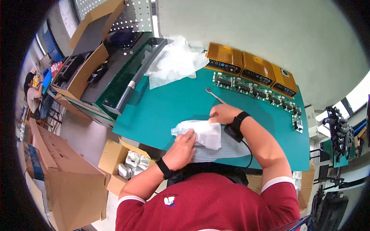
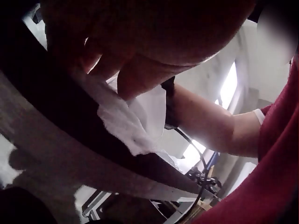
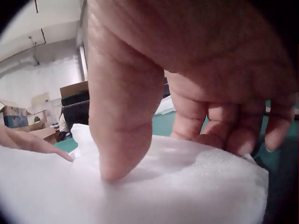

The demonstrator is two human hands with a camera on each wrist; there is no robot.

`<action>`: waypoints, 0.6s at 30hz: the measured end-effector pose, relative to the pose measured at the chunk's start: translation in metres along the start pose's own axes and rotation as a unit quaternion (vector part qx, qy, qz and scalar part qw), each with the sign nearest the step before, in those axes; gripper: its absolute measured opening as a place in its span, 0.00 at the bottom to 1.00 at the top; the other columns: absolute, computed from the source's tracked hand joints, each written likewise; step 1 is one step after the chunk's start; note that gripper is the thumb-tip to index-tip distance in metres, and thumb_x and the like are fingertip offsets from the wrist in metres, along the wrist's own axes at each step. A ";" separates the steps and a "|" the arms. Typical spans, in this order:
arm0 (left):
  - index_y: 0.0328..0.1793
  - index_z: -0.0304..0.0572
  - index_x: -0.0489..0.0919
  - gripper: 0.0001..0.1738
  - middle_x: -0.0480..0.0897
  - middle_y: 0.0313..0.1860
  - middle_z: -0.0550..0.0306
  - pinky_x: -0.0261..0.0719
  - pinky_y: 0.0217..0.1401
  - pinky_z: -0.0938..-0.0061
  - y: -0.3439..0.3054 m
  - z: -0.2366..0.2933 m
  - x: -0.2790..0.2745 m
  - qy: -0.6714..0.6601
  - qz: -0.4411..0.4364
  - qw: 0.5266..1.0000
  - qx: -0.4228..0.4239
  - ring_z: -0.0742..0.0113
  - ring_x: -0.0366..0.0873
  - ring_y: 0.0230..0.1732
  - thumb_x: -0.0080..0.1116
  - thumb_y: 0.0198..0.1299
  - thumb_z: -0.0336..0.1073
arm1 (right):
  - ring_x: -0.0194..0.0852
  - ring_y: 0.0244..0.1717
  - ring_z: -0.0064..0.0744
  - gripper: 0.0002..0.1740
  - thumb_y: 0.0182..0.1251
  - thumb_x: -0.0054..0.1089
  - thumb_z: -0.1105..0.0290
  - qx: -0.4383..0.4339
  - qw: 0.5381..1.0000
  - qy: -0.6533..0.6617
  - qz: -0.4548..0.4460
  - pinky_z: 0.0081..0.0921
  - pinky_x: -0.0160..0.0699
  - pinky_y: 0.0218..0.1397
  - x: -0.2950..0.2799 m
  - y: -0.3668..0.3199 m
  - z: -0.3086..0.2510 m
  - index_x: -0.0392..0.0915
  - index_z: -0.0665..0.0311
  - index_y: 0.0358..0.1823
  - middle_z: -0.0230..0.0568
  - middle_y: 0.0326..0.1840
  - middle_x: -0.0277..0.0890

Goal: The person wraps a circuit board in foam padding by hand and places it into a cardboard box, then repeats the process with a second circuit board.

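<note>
The right hand [image 3: 187,65] fills the frame from 12 to 3 o'clock. Its thumb presses into the white foam sheet [image 3: 187,191] at centre, and its fingers [image 3: 224,128] curl against the sheet at 3 o'clock. At 9 o'clock a fingertip of the left hand [image 3: 28,140] touches the foam. Green counter [image 3: 163,123] shows behind.

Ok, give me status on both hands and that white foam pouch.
Left hand flat on foam pouch. Right hand grips its far edge, fingers curled. Pouch on green mat. Metal tool lies just beyond, not blocking.

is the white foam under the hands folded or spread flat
Folded: the foam wrap lies doubled over as a puffy bundle on the mat; the right hand presses into it.
</note>
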State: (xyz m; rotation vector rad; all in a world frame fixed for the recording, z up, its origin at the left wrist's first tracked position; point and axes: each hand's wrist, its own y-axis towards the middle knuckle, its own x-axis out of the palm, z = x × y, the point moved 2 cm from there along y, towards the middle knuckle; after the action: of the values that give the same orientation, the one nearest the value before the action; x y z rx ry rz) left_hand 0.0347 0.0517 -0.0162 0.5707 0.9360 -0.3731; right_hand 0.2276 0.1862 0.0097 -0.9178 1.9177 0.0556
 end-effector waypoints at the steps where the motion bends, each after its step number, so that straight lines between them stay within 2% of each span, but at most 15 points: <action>1: 0.55 0.24 0.65 0.26 0.63 0.59 0.33 0.65 0.56 0.59 0.000 -0.001 0.001 -0.001 -0.002 1.000 -0.004 0.41 0.65 0.50 0.55 0.48 0.28 | 0.76 0.33 0.44 0.20 0.52 0.58 0.55 0.030 0.998 -0.043 0.021 0.36 0.72 0.37 -0.007 -0.007 0.005 0.79 0.70 0.28 0.52 0.28 0.77; 2: 0.55 0.24 0.65 0.26 0.63 0.59 0.33 0.65 0.56 0.59 -0.001 0.000 0.002 -0.007 -0.005 1.000 0.000 0.41 0.65 0.50 0.55 0.48 0.28 | 0.76 0.32 0.45 0.20 0.55 0.55 0.55 0.062 0.994 -0.085 0.043 0.36 0.72 0.36 -0.013 -0.016 0.009 0.79 0.70 0.27 0.52 0.27 0.77; 3: 0.55 0.24 0.65 0.27 0.63 0.59 0.33 0.65 0.56 0.60 0.000 0.000 0.002 -0.008 -0.005 1.000 -0.003 0.41 0.66 0.50 0.56 0.48 0.28 | 0.75 0.30 0.46 0.20 0.57 0.53 0.56 0.107 0.993 -0.048 0.023 0.38 0.71 0.36 -0.016 -0.026 0.009 0.79 0.69 0.25 0.50 0.25 0.77; 4: 0.55 0.24 0.65 0.27 0.63 0.59 0.33 0.65 0.56 0.60 0.000 0.000 0.002 -0.008 -0.004 1.000 -0.006 0.41 0.66 0.50 0.56 0.48 0.28 | 0.75 0.30 0.46 0.20 0.57 0.53 0.56 0.114 0.992 -0.048 0.025 0.38 0.71 0.36 -0.013 -0.031 0.012 0.79 0.69 0.25 0.50 0.25 0.77; 6: 0.55 0.24 0.65 0.27 0.63 0.59 0.33 0.65 0.56 0.60 0.001 0.000 0.001 -0.006 -0.005 1.000 0.000 0.41 0.66 0.49 0.56 0.48 0.28 | 0.75 0.24 0.42 0.22 0.56 0.53 0.55 0.142 0.989 0.030 0.007 0.36 0.72 0.31 -0.001 -0.039 0.021 0.79 0.70 0.22 0.47 0.22 0.77; 7: 0.55 0.24 0.65 0.27 0.63 0.59 0.33 0.65 0.56 0.60 0.001 0.000 0.001 -0.001 -0.004 1.000 -0.001 0.41 0.66 0.49 0.56 0.48 0.28 | 0.72 0.18 0.34 0.23 0.55 0.55 0.54 0.192 0.975 0.109 -0.007 0.31 0.71 0.24 0.007 -0.039 0.023 0.78 0.70 0.18 0.44 0.19 0.76; 8: 0.55 0.24 0.65 0.27 0.63 0.59 0.33 0.65 0.56 0.60 0.001 0.000 0.002 -0.003 -0.004 1.000 0.001 0.41 0.66 0.49 0.56 0.48 0.28 | 0.72 0.18 0.34 0.23 0.55 0.55 0.54 0.195 0.975 0.109 -0.007 0.31 0.71 0.24 0.012 -0.039 0.023 0.78 0.70 0.18 0.44 0.19 0.76; 10: 0.56 0.24 0.65 0.28 0.63 0.59 0.32 0.65 0.57 0.60 -0.001 -0.001 0.002 -0.008 -0.001 1.000 0.002 0.41 0.66 0.49 0.57 0.47 0.28 | 0.71 0.22 0.22 0.21 0.59 0.54 0.54 0.249 0.947 0.202 -0.009 0.22 0.67 0.20 0.020 -0.042 0.020 0.78 0.68 0.29 0.34 0.23 0.75; 11: 0.56 0.24 0.65 0.28 0.63 0.59 0.32 0.65 0.57 0.60 -0.002 -0.001 0.003 -0.009 0.001 1.000 0.001 0.41 0.66 0.49 0.57 0.47 0.28 | 0.71 0.22 0.22 0.21 0.59 0.54 0.54 0.250 0.947 0.200 -0.010 0.22 0.67 0.20 0.023 -0.044 0.020 0.78 0.68 0.29 0.34 0.23 0.75; 13: 0.56 0.24 0.65 0.28 0.63 0.59 0.32 0.65 0.57 0.60 -0.002 -0.001 0.004 -0.023 0.005 1.000 -0.007 0.40 0.65 0.50 0.57 0.47 0.28 | 0.69 0.16 0.25 0.21 0.54 0.59 0.53 0.226 0.923 0.306 0.058 0.23 0.69 0.17 0.028 -0.048 0.018 0.75 0.68 0.28 0.37 0.22 0.75; 14: 0.56 0.24 0.65 0.28 0.63 0.59 0.32 0.65 0.57 0.60 -0.002 -0.002 0.003 -0.022 0.007 1.000 -0.008 0.40 0.65 0.50 0.57 0.47 0.28 | 0.69 0.16 0.25 0.21 0.54 0.59 0.53 0.224 0.924 0.305 0.058 0.23 0.69 0.17 0.032 -0.049 0.014 0.75 0.68 0.28 0.37 0.22 0.75; 16: 0.54 0.23 0.66 0.26 0.64 0.59 0.32 0.64 0.58 0.60 -0.003 -0.003 0.002 -0.035 0.040 0.999 0.000 0.39 0.66 0.51 0.57 0.48 0.29 | 0.71 0.19 0.25 0.24 0.53 0.63 0.53 0.199 0.892 0.384 0.134 0.22 0.71 0.18 0.036 -0.053 -0.001 0.70 0.69 0.36 0.38 0.24 0.73; 17: 0.54 0.23 0.66 0.26 0.64 0.59 0.32 0.64 0.58 0.60 -0.004 -0.003 0.003 -0.034 0.039 0.999 0.000 0.39 0.66 0.51 0.57 0.48 0.29 | 0.73 0.23 0.27 0.28 0.52 0.65 0.56 0.211 0.885 0.390 0.142 0.24 0.73 0.19 0.039 -0.054 -0.011 0.63 0.70 0.44 0.40 0.26 0.73; 18: 0.54 0.24 0.67 0.25 0.65 0.58 0.32 0.63 0.59 0.59 -0.004 -0.004 0.003 -0.054 0.054 0.997 -0.003 0.39 0.65 0.52 0.57 0.50 0.29 | 0.73 0.23 0.27 0.28 0.52 0.65 0.56 0.211 0.885 0.391 0.141 0.24 0.73 0.19 0.050 -0.052 -0.013 0.63 0.70 0.44 0.40 0.26 0.73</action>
State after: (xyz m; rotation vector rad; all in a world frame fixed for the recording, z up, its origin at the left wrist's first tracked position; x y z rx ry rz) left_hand 0.0313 0.0512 -0.0214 0.5874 0.7990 -0.3012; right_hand 0.2375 0.1154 -0.0053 -0.3603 2.6451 -0.6286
